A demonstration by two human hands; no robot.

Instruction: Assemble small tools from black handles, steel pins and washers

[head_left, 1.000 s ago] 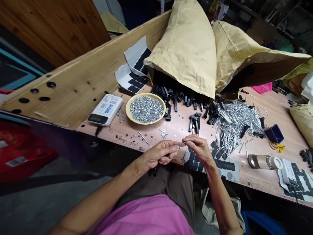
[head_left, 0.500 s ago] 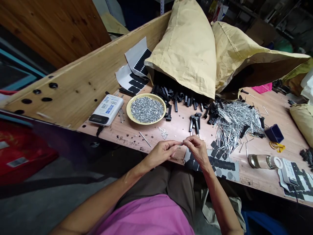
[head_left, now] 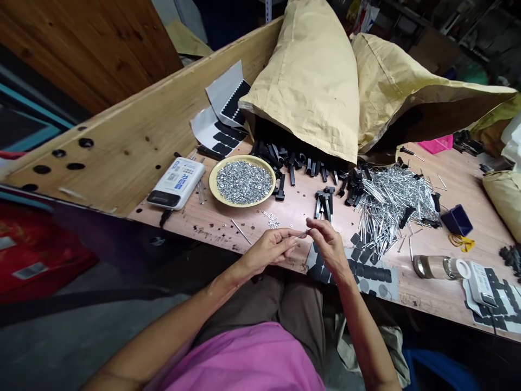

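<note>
My left hand (head_left: 271, 250) pinches a thin silver screw (head_left: 303, 234) between thumb and fingers, just above the table's front edge. At the screw's far end, the thumb and fingertips of my right hand (head_left: 328, 247) close round the tip; whether a nut sits there is too small to tell. Beyond my hands lie a small group of loose nuts (head_left: 272, 220) and several black T-shaped plastic parts (head_left: 324, 203). Under my right wrist is a sheet of black stickers (head_left: 372, 273).
A yellow bowl (head_left: 212, 191) of nuts stands left of centre, beside a white digital scale (head_left: 177, 182). To the right are a pile of long screws (head_left: 391, 203), a dark blue box (head_left: 458, 220) and a glass bottle (head_left: 435, 268). Large paper sacks (head_left: 309, 81) spill black parts behind.
My right fingers have loosened a little and shifted up at the screw's tip, so more of the screw shows between my hands. My left hand stays nearly in place.
</note>
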